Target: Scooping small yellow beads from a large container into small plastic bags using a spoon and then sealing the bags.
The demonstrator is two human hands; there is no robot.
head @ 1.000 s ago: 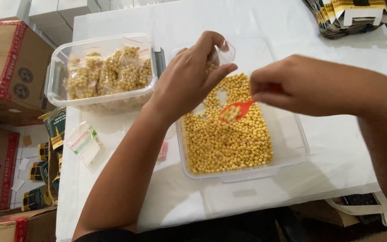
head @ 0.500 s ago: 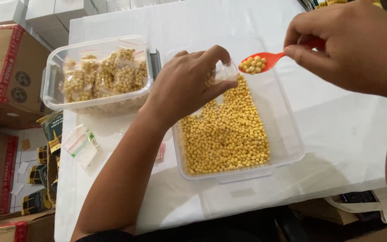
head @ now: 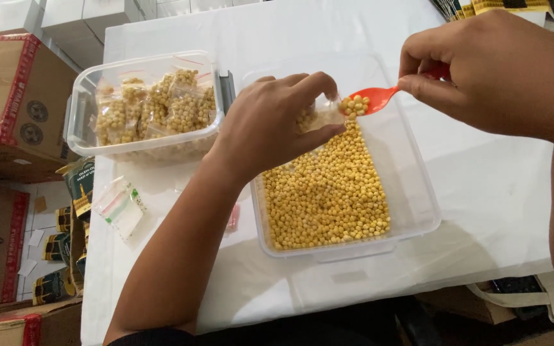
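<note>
Over the far half of the clear tub (head: 411, 211) of yellow beans (head: 325, 195), which sits toward the bench's right side, the left hand (head: 270, 125) pinches a small clear bag (head: 320, 115) between thumb and fingers, its mouth turned to the right. The right hand (head: 495, 74) has its fingers closed on the handle of a red spoon (head: 370, 99), whose bowl carries a small heap of beans and sits right at the bag's opening. To do this well, I judge the mouth should be held wide and the spoon tipped slowly, staying above the tub so any strays drop back in. A second clear tub (head: 81, 131) holding filled bags (head: 161, 106) stands near the bench's left edge, close beside the first, and an empty bag (head: 120, 205) lies at that edge nearer the person. White bench (head: 501, 192) lies open to the right of the bean tub and beyond it; the left edge is tight, with cardboard boxes (head: 14, 96) just off it.
</note>
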